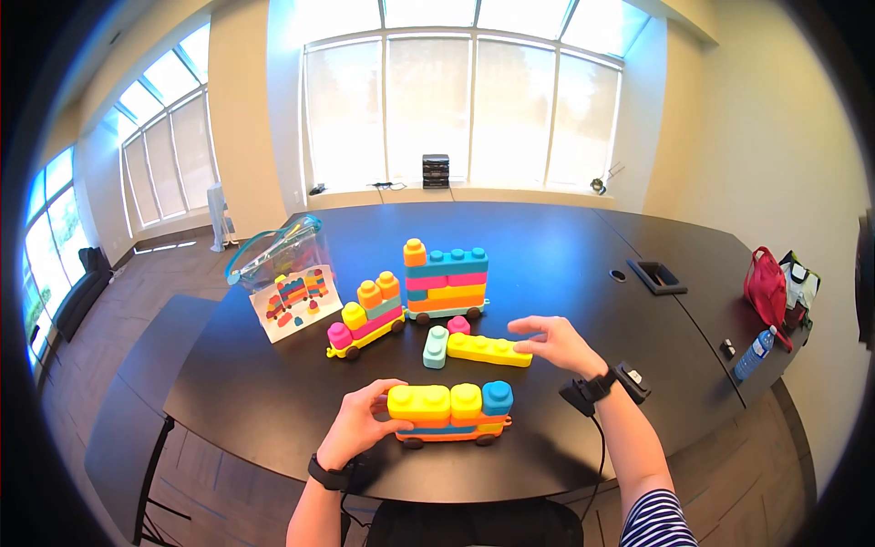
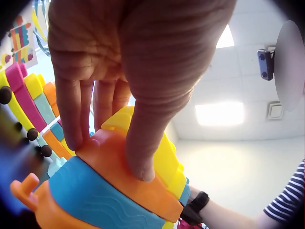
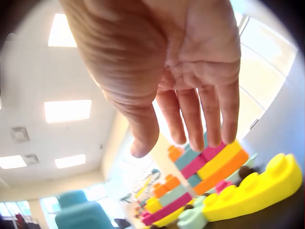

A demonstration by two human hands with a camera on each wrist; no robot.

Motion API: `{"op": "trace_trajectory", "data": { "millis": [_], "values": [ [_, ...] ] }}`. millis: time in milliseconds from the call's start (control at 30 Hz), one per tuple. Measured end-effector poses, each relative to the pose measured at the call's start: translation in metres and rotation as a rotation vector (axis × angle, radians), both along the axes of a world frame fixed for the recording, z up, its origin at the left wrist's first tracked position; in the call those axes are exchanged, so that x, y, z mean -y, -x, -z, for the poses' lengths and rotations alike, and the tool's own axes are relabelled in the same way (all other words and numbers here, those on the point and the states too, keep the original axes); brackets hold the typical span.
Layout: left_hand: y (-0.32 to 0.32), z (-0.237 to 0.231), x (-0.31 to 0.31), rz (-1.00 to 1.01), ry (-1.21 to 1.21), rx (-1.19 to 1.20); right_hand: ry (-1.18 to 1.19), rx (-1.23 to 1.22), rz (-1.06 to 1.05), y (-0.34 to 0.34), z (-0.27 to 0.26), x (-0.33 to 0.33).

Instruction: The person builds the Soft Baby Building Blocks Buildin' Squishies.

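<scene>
My left hand [image 1: 357, 427] grips the left end of a toy train car [image 1: 451, 436] built of chunky blocks on an orange wheeled base, with yellow and blue blocks on top. The thumb presses the near side of an orange block [image 2: 114, 160]; the other fingers are on the far side. My right hand [image 1: 561, 345], fingers extended, hovers at the right end of a long yellow block [image 1: 488, 350] and holds nothing. A mint block [image 1: 435, 348] and a pink block [image 1: 458, 325] lie at that block's left end.
Farther back stand a tall block car [image 1: 447, 283] and a low car [image 1: 369, 328] with a yellow base. A picture card [image 1: 293, 305] leans on a clear bag [image 1: 301, 251] at the left. A water bottle [image 1: 755, 354] and red bag [image 1: 768, 290] are at the right.
</scene>
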State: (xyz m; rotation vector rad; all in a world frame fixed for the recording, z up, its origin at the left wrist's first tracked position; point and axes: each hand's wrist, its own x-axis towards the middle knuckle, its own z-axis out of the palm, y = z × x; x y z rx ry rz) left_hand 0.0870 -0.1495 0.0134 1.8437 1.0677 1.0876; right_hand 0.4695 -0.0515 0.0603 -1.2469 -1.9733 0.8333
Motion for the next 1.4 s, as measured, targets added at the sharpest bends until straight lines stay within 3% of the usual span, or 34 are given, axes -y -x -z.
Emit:
{"op": "trace_trajectory", "data": {
  "millis": [133, 300, 400, 533, 700, 967, 1267, 1400],
  "values": [
    [-0.001, 0.000, 0.000, 0.002, -0.002, 0.003, -0.198, 0.387, 0.041, 0.001, 0.056, -0.051],
    [-0.001, -0.001, 0.001, 0.001, -0.007, -0.006, -0.204, 0.474, 0.033, 0.015, 0.095, -0.062],
    [-0.001, -0.002, 0.002, 0.002, -0.002, -0.006, -0.177, 0.498, 0.028, 0.012, 0.080, -0.057],
    [-0.002, -0.001, 0.001, 0.000, -0.022, -0.004, -0.316, 0.112, 0.002, 0.016, 0.014, -0.015],
    [-0.004, -0.003, 0.002, -0.018, -0.037, -0.020, -0.339, 0.072, -0.185, 0.053, -0.051, 0.065],
    [-0.005, -0.002, 0.001, -0.028, -0.034, -0.010, -0.551, 0.244, -0.219, 0.078, -0.027, 0.087],
    [-0.005, -0.003, 0.002, -0.028, -0.027, -0.013, -0.536, 0.276, -0.337, 0.077, -0.027, 0.081],
    [-0.005, -0.002, 0.002, -0.034, -0.046, -0.023, -0.414, 0.300, -0.316, 0.079, -0.028, 0.079]
  ]
}}
